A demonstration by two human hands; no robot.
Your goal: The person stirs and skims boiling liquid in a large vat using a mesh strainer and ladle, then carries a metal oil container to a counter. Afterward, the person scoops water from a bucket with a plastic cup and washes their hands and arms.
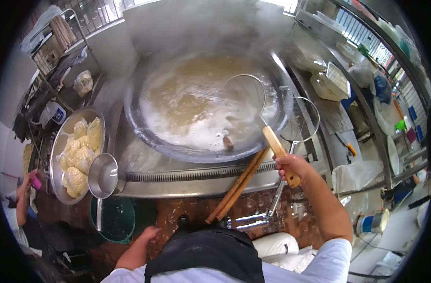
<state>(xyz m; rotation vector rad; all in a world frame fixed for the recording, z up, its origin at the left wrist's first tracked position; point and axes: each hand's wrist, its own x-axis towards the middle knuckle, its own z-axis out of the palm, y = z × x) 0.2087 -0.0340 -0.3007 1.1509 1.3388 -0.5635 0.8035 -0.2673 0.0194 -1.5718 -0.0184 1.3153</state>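
Observation:
My right hand [291, 167] grips the wooden handle [275, 141] of a wire skimmer [246, 82], whose round head is over the bubbling pale liquid in a large wok [154, 151]. A second skimmer [312, 127] with a metal handle lies at the wok's right side, beside my right hand. Two long wooden sticks [239, 186] lean on the stove's front. My left hand [149, 233] hangs low near the green tub [123, 226], fingers loosely bent and apparently empty. Steam blurs the wok's far side.
An oval steel basin [56, 170] holds several lumpy bags, with a long-handled steel pot [102, 177] at its edge. At far left, another person's hand [24, 186] is near a pink object [35, 181]. Steel shelves [389, 28] with containers line the right. Wet tiles [187, 203] show below.

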